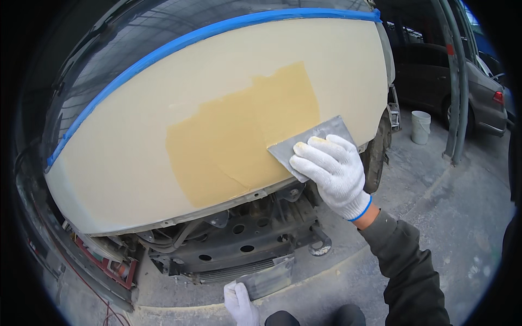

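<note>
My right hand (331, 171), in a white knit glove with a blue cuff, grips a flat grey putty spreader (312, 136). The spreader lies against a cream-coloured car hood (119, 163), at the right edge of a wide patch of yellow body filler (234, 136). Low in the view, my gloved left hand (241, 305) is closed on the corner of a thin grey plate (270, 280), held in front of the car's open front end. Most of my left forearm is out of view.
Blue masking tape (185, 39) runs along the hood's rear edge below the windshield. Exposed front-end parts (234, 231) lie under the hood. At right are a white bucket (420, 127), metal posts (457, 81) and a parked dark car (424, 70). A red hose (81, 274) trails at left.
</note>
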Motion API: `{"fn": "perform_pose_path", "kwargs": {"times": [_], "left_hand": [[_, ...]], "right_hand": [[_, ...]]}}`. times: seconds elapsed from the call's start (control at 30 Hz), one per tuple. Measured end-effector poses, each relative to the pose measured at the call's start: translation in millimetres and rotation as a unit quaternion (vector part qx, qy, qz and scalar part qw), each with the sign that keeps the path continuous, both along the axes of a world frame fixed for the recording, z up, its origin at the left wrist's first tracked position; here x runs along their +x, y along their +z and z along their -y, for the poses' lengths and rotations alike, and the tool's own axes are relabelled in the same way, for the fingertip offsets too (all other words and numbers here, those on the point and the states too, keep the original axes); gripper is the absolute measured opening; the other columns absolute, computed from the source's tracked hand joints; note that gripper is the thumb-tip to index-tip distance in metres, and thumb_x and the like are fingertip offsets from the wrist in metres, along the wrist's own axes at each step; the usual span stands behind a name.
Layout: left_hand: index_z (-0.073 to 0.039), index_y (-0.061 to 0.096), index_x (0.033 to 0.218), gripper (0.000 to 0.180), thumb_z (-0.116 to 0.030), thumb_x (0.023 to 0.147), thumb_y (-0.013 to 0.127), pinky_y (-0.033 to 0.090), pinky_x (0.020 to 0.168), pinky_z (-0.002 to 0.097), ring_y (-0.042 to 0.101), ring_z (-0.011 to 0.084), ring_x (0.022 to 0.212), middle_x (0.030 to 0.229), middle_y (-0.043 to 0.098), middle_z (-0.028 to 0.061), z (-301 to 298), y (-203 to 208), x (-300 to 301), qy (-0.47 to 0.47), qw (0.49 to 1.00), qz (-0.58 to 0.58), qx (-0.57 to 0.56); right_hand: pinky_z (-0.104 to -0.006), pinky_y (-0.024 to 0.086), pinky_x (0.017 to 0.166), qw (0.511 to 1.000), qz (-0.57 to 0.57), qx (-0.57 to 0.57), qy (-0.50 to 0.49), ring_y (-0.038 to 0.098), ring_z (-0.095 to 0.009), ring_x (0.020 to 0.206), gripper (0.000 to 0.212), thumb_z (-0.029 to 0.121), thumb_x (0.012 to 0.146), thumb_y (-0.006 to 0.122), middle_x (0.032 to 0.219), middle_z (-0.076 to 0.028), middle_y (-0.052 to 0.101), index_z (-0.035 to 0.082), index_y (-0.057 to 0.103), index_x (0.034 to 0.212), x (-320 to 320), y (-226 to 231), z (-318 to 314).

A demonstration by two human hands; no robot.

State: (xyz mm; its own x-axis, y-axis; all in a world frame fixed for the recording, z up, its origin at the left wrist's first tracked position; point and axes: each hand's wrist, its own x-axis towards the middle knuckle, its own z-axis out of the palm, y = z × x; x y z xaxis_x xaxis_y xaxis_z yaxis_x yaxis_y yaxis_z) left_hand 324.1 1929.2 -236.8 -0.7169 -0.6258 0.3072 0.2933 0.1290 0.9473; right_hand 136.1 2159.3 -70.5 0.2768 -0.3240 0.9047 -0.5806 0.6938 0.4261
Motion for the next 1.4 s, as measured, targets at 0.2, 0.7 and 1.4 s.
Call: {"fn": "perform_pose_path", "kwargs": {"times": [0.2, 0.7, 1.4], "left_hand": [[-0.005, 0.056, 0.095, 0.021, -0.019, 0.111, 0.054, 0.042, 0.078, 0.0285, 0.044, 0.0112, 0.085, 0.089, 0.048, -0.0004, -9, -1, 4, -0.001, 1.000, 0.004, 0.004], [-0.004, 0.059, 0.100, 0.017, -0.016, 0.111, 0.053, 0.043, 0.081, 0.0278, 0.047, 0.0117, 0.088, 0.093, 0.052, 0.0006, -5, 0, 6, 0.013, 1.000, -0.013, -0.001], [-0.004, 0.058, 0.097, 0.021, -0.020, 0.111, 0.054, 0.042, 0.080, 0.0300, 0.046, 0.0133, 0.086, 0.091, 0.051, 0.0013, -13, 2, 7, 0.021, 0.999, -0.001, -0.025]], "right_hand": [[-0.0413, 0.052, 0.089, 0.998, 0.062, 0.018, -0.012, 0.067, -0.025, 0.105, 0.035, 0.012, 0.075, 0.071, 0.118, -0.004, 0.072, 0.013, 0.074, 0.110, 10, -56, -17], [-0.0411, 0.054, 0.098, 0.997, -0.074, -0.020, -0.013, 0.071, -0.025, 0.108, 0.025, 0.012, 0.084, 0.070, 0.116, -0.004, 0.075, 0.014, 0.077, 0.108, -14, 104, -10], [-0.0420, 0.054, 0.096, 0.999, -0.038, -0.019, -0.030, 0.071, -0.029, 0.108, 0.034, 0.002, 0.079, 0.069, 0.115, -0.008, 0.076, 0.009, 0.076, 0.112, -5, 77, -72]]}}
